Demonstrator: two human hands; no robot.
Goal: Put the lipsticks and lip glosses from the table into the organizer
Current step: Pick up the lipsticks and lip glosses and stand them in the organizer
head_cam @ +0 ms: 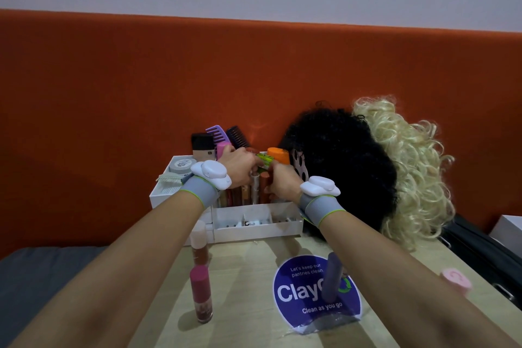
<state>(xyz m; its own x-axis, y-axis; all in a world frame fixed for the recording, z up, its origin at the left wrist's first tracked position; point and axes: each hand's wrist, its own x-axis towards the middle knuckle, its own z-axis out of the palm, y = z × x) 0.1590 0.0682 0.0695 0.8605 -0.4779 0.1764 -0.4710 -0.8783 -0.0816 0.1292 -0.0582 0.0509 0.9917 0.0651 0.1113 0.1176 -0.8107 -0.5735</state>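
Small green tube [264, 161] pinched in left hand [240, 165], right hand [284, 185] beside (grip unclear); brown glosses [245, 192] upright in white organizer [254, 231]

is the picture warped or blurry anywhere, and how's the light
Head view: wide-angle stretch swells both forearms near the bottom corners; light is dim and even, with a faint glow on the orange panel above the combs; the pink cap at right and the grey-purple tube look soft, while the sticker text is readable.
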